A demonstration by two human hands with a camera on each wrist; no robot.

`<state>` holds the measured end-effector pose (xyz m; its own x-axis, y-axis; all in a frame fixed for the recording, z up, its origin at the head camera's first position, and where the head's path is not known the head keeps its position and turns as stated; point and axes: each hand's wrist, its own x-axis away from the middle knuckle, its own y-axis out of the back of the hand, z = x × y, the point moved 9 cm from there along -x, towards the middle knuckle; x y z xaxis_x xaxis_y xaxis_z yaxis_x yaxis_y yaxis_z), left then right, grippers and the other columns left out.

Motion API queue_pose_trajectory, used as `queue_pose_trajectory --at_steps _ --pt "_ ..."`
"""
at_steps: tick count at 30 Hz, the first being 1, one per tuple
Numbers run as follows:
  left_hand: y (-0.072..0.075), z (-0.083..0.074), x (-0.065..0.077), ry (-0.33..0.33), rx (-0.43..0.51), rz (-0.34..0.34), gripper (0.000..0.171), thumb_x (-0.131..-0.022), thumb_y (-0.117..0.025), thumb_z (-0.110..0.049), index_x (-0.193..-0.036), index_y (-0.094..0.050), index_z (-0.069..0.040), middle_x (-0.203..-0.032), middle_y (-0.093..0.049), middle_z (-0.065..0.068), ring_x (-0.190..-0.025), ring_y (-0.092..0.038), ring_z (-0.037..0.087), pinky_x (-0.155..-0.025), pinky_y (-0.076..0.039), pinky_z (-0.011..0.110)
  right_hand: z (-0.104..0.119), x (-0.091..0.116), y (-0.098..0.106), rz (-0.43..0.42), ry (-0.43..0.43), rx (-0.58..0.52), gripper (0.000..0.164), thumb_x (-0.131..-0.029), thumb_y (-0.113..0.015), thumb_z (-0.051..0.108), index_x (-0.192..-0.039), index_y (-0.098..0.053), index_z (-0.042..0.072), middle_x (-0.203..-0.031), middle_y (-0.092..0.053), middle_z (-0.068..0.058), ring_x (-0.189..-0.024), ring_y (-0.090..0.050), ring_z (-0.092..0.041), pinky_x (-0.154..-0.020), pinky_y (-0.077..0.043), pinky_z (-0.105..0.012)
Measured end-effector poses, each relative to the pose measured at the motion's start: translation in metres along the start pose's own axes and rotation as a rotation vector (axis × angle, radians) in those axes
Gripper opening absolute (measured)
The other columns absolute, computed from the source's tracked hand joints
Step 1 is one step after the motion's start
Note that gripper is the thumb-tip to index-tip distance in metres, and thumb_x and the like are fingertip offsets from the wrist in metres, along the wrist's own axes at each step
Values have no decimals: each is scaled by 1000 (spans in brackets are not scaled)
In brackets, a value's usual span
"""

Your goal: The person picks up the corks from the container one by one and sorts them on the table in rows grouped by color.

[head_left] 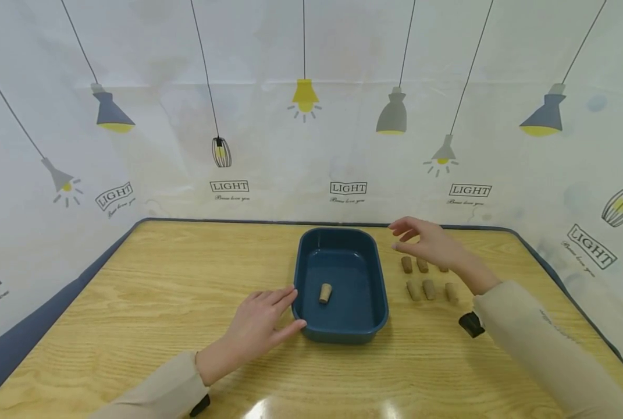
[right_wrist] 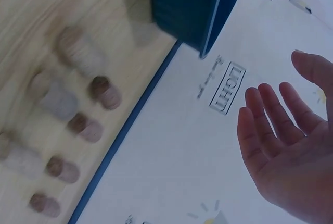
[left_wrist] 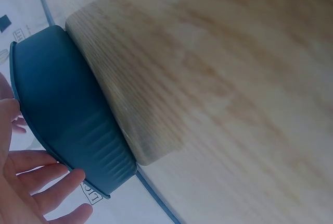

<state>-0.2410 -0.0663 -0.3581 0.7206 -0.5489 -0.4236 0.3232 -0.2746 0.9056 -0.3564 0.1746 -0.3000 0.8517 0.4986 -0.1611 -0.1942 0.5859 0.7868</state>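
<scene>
A deep blue rectangular tub (head_left: 337, 336) stands on the table with one tapered cork (head_left: 325, 293) lying inside it. My left hand (head_left: 261, 319) rests at the tub's near left corner, fingers extended along the rim and thumb at the near edge. In the left wrist view its fingers (left_wrist: 54, 190) lie against the tub's rim. My right hand (head_left: 429, 243) is raised to the right of the tub, fingers loosely bent and nothing between them. Below it, several corks (head_left: 429, 289) stand in two rows, one partly hidden by the wrist.
A pale wooden table (head_left: 196, 267) with a dark blue edge carries everything. Behind it and at both sides hangs a white backdrop (head_left: 269, 128) printed with lamps. A black strap piece (head_left: 471, 325) hangs at my right sleeve.
</scene>
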Motion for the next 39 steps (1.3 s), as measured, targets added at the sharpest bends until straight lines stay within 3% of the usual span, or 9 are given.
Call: queue_pose_trajectory --at_steps 9,18,28,39 --pt "0 0 0 4 -5 7 59 -84 -49 -52 -118 -58 -5 -120 -54 6 -99 -55 21 -81 -43 39 33 -31 -25 40 40 -32 38 -84 -61 19 -116 -51 2 -103 -56 -14 -90 -54 -27 -74 -46 -39" --pt "-1 1 0 1 -9 6 59 -84 -49 -53 -118 -58 -6 -120 -54 6 -99 -54 20 -81 -43 39 54 -49 -56 115 16 -54 36 -85 -59 20 -116 -51 3 -102 -55 -13 -85 -56 -25 -66 -47 -33" --pt "-2 1 0 -1 -20 10 60 -84 -46 -55 -118 -59 -7 -119 -54 5 -98 -55 20 -81 -43 39 53 -65 -93 226 -60 -3 40 -83 -61 29 -114 -55 4 -98 -58 -4 -87 -55 -17 -74 -45 -33" --pt "-3 2 -1 -2 -13 5 60 -83 -48 -55 -117 -59 -7 -119 -54 5 -98 -55 20 -81 -43 39 52 -74 -116 337 -141 -35 43 -81 -64 29 -115 -55 6 -97 -58 -3 -81 -56 -22 -63 -48 -31"
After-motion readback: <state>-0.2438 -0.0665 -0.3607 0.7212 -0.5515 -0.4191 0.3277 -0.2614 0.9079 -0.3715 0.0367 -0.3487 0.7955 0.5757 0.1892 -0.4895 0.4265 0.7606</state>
